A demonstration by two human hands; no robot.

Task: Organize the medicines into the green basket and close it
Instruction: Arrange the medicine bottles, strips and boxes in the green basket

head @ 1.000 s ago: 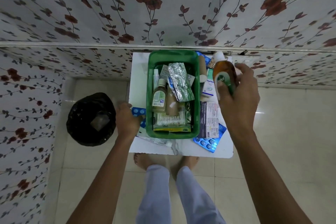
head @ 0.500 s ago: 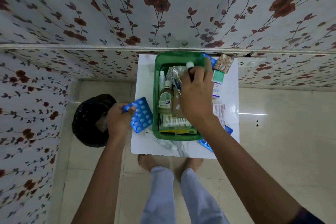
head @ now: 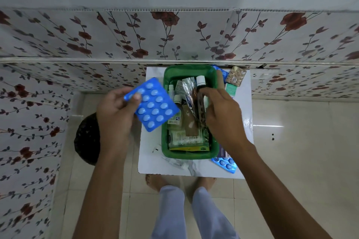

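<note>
The green basket (head: 189,68) stands on a small white table (head: 153,163) against the wall. Inside it lie a silver foil strip (head: 188,85), a small clear bottle (head: 175,111) and a pack of cotton swabs (head: 184,139). My right hand (head: 223,116) is over the basket's right side, its fingers closed around a brown bottle with a white cap (head: 200,83) that lies lengthwise inside. My left hand (head: 116,114) holds a blue blister pack (head: 153,105) raised just left of the basket, its corner overlapping the rim.
Outside the basket, on its right, are a gold blister strip (head: 236,76), a green-and-white box (head: 231,89) and another blue blister pack (head: 225,163) at the front corner. A black bin (head: 87,137) sits on the floor to the left. Flowered wall panels close the back and left.
My right hand carried the brown bottle from the table's right side into the basket and laid it down. My left hand picked up the blue blister pack and raised it toward the basket.
</note>
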